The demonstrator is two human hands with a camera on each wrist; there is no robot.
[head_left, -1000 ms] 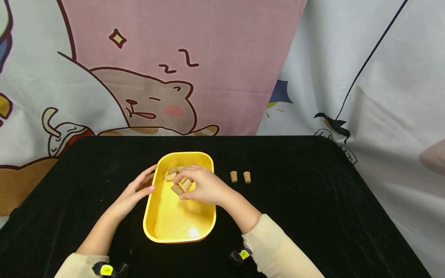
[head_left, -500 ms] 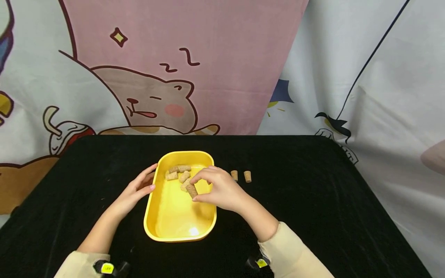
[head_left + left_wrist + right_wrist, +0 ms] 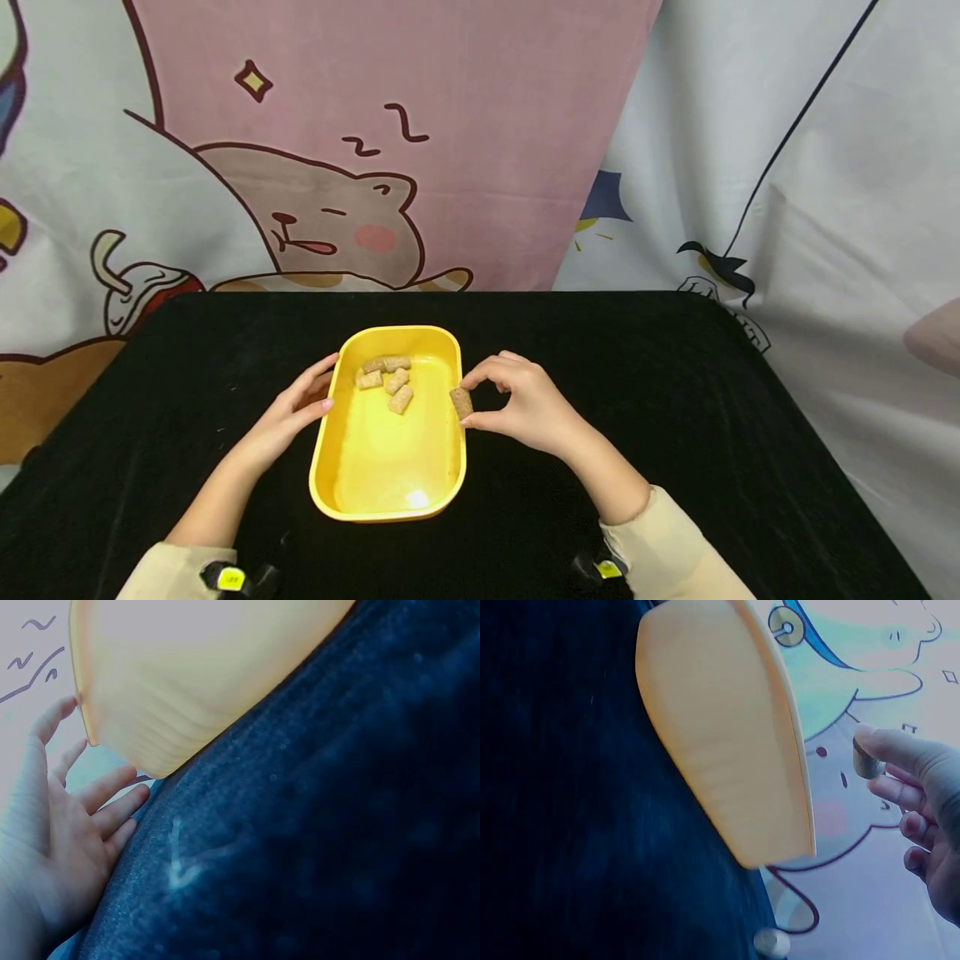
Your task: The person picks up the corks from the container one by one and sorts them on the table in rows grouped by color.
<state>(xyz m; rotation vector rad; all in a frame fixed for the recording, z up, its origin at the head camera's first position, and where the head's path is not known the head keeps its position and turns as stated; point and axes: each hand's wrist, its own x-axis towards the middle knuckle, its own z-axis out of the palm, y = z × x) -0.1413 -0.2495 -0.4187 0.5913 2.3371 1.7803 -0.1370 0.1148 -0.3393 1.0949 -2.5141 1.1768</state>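
Observation:
In the head view a cork (image 3: pixel 461 403) is pinched between thumb and forefinger of my right hand (image 3: pixel 528 404), at the right rim of the yellow tray (image 3: pixel 387 505). The right wrist view has the same cork (image 3: pixel 867 759) raised off the table, its other fingers loosely curled. My left hand (image 3: pixel 291 417) touches the tray's left rim with relaxed, spread fingers; in the left wrist view its thumb tip meets the rim. Several loose corks (image 3: pixel 401 399) lie in the far half of the tray.
One cork (image 3: pixel 772 943) stands on the black cloth (image 3: pixel 720 467) right of the tray, seen in the right wrist view; my right hand hides that spot in the head view. Behind the table hangs a printed curtain (image 3: pixel 480 125).
My right hand has lifted the cork from the pile and carried it right to the tray's rim, covering the two corks on the cloth. My left hand has stayed at the rim.

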